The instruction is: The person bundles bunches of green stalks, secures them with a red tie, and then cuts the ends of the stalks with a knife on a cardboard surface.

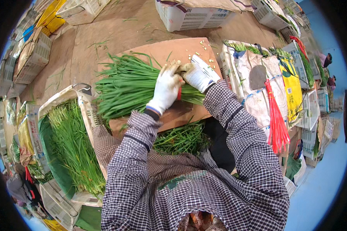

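Observation:
A thick bundle of green Chinese chives lies across a wooden board before me, leaf ends to the left. Around its stem part runs a red tie. My left hand, in a soiled white glove, rests over the bundle with red strip showing at its thumb. Close against it, my right hand, gloved too, has its fingers bent above the stems; whether they pinch the tie is hidden. Beyond my right hand lies a flat white piece with dark marks, among cut stem ends.
Loose leaves fill my lap. At left stands a plastic crate of chives. On the right, red ties hang over a sack-covered crate. Another crate stands ahead. People appear far right.

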Motion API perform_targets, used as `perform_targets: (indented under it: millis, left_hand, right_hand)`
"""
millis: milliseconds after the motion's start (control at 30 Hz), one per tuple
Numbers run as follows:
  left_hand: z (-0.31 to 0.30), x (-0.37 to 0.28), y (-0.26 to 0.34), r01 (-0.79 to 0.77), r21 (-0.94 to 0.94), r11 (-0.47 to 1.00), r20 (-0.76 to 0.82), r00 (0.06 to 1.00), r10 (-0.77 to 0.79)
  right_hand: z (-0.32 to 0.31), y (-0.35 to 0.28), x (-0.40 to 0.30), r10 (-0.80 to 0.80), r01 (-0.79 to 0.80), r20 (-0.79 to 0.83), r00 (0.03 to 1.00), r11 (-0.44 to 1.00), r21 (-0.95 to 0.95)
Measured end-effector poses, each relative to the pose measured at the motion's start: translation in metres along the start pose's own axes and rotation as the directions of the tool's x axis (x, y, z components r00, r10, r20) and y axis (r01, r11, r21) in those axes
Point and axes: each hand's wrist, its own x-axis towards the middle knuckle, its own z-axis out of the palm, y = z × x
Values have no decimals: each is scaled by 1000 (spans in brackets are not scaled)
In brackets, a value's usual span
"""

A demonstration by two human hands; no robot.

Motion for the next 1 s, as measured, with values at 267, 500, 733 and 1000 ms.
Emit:
perform_targets:
  millis: [267,500,733,1000]
  left_hand:
    - [22,-6,-26,393,-39,919,266,890,-370]
    - [23,-2,-40,452,10,892,379,824,-421]
    - [27,-14,-27,77,58,995,244,966,-89]
    - [40,33,-55,259,247,934,467,813,-348]
  right_hand:
    - [3,23,11,203,-287,204,958,722,629]
    - [-7,-24,-54,71,13,122,990,814,-580]
    - [46,-5,-87,37,-63,-52,998,721,-690]
    - [15,3,-31,159,-32,191,969,842,-539]
